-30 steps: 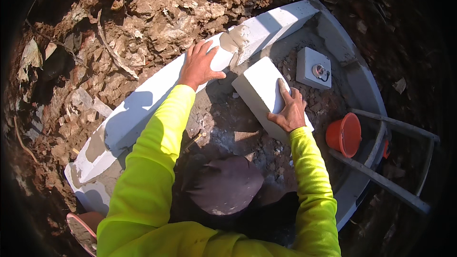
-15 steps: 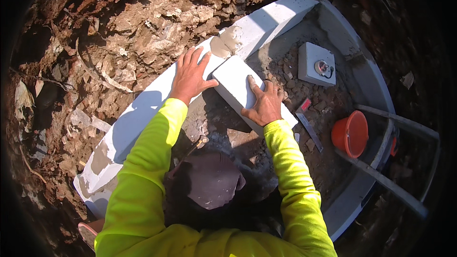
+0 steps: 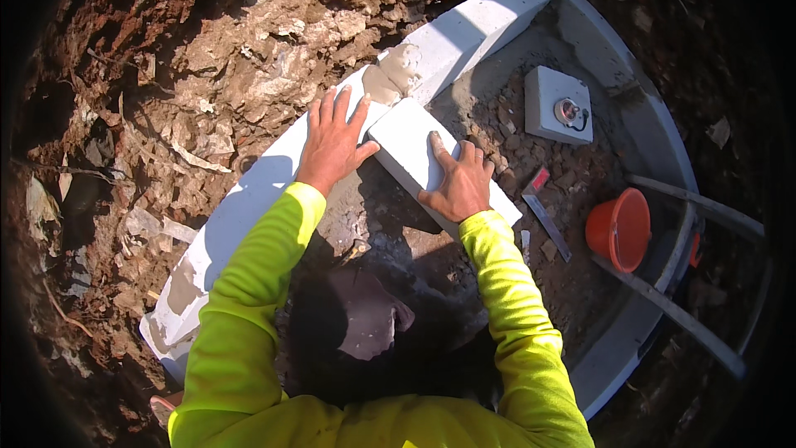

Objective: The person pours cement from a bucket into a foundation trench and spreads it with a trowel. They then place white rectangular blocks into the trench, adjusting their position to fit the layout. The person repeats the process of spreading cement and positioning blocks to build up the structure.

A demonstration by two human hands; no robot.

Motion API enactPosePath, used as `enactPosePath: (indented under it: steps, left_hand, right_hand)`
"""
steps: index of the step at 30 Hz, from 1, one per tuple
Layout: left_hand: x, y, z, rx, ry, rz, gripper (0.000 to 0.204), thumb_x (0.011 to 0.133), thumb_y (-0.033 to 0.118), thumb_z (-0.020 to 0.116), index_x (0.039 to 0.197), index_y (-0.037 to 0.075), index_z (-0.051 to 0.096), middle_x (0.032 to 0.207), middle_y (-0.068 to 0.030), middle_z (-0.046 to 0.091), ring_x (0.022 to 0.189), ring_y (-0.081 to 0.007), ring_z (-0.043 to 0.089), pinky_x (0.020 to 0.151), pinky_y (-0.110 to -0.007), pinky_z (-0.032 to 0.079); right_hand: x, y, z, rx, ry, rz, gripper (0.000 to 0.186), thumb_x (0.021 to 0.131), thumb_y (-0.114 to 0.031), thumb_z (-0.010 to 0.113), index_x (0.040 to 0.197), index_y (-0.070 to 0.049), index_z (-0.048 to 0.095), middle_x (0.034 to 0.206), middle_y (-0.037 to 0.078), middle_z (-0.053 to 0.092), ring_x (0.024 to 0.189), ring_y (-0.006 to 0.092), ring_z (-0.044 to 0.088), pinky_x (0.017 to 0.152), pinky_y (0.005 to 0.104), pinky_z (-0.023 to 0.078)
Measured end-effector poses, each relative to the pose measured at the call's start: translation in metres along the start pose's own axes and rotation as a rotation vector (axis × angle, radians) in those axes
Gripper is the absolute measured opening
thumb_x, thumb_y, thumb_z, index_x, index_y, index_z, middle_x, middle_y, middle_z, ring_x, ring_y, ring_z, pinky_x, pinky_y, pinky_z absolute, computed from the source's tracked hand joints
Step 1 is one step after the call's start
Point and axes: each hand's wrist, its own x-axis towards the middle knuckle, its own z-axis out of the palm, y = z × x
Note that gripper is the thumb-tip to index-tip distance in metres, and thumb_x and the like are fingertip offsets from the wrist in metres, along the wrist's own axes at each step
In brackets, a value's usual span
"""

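Note:
My left hand (image 3: 332,145) lies flat with spread fingers on a white block (image 3: 257,187) in the low curved wall. Its thumb points at the near left corner of a loose white block (image 3: 414,143), almost touching it. My right hand (image 3: 458,182) is on that loose block, thumb at its left edge, index finger stretched over the top, the other fingers bent at the right edge. The block sits at an angle, its far end against the wall. Beside that end, wet grey mortar (image 3: 396,73) is smeared on the wall.
A small white block (image 3: 547,91) carries a round metal-and-glass piece (image 3: 568,110) on the rubble. Nearby lie a flat metal tool with a red end (image 3: 547,228) and an orange bucket (image 3: 626,228) beside a metal frame (image 3: 680,299). Rough soil (image 3: 191,75) rises outside the wall.
The view has shifted slightly, moving the bucket and small block a little to the right in the picture. Both hands keep their places on the blocks.

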Motion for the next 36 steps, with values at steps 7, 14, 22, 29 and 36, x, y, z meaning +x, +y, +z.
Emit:
enactPosePath:
  steps: [7, 14, 22, 29, 36]
  left_hand:
    - [0.0, 0.003, 0.003, 0.015, -0.005, 0.008, 0.075, 0.083, 0.04, 0.071, 0.149, 0.02, 0.04, 0.154, -0.0222, 0.029, 0.143, -0.042, 0.023, 0.116, -0.058, 0.017]
    - [0.004, 0.0, 0.01, 0.041, -0.059, 0.017, 0.075, 0.084, 0.039, 0.07, 0.15, 0.02, 0.039, 0.156, -0.0225, 0.026, 0.144, -0.0419, 0.021, 0.116, -0.059, 0.014]
    - [0.006, -0.001, 0.014, 0.074, -0.043, 0.009, 0.079, 0.082, 0.044, 0.072, 0.149, 0.021, 0.04, 0.155, -0.0214, 0.027, 0.144, -0.0402, 0.023, 0.115, -0.057, 0.018]
    - [0.007, 0.003, 0.01, 0.05, 0.026, 0.036, 0.081, 0.079, 0.052, 0.073, 0.148, 0.021, 0.043, 0.152, -0.0208, 0.031, 0.142, -0.0391, 0.025, 0.114, -0.057, 0.019]
    - [0.007, 0.006, 0.008, 0.065, 0.009, 0.016, 0.081, 0.078, 0.052, 0.073, 0.147, 0.021, 0.044, 0.151, -0.0211, 0.032, 0.142, -0.04, 0.026, 0.114, -0.057, 0.019]
  right_hand:
    - [0.001, 0.0, 0.002, 0.022, -0.016, -0.002, 0.105, 0.06, -0.04, 0.087, 0.151, -0.023, 0.038, 0.136, 0.027, 0.043, 0.126, 0.0458, 0.043, 0.101, 0.0608, 0.034]
    - [0.001, 0.002, 0.003, 0.024, -0.001, 0.01, 0.103, 0.06, -0.042, 0.086, 0.15, -0.023, 0.04, 0.134, 0.026, 0.043, 0.124, 0.0447, 0.043, 0.101, 0.0603, 0.033]
    - [-0.002, 0.011, 0.011, 0.053, 0.073, -0.019, 0.1, 0.06, -0.04, 0.088, 0.148, -0.023, 0.043, 0.124, 0.022, 0.047, 0.118, 0.0403, 0.045, 0.095, 0.0567, 0.035]
    - [-0.011, 0.03, -0.008, 0.061, 0.166, -0.002, 0.097, 0.058, -0.037, 0.089, 0.145, -0.022, 0.048, 0.127, 0.023, 0.047, 0.118, 0.0416, 0.046, 0.095, 0.0564, 0.037]
    - [0.009, 0.024, -0.002, -0.012, 0.125, 0.005, 0.095, 0.061, -0.041, 0.087, 0.145, -0.024, 0.047, 0.123, 0.021, 0.048, 0.118, 0.0404, 0.046, 0.096, 0.0549, 0.036]
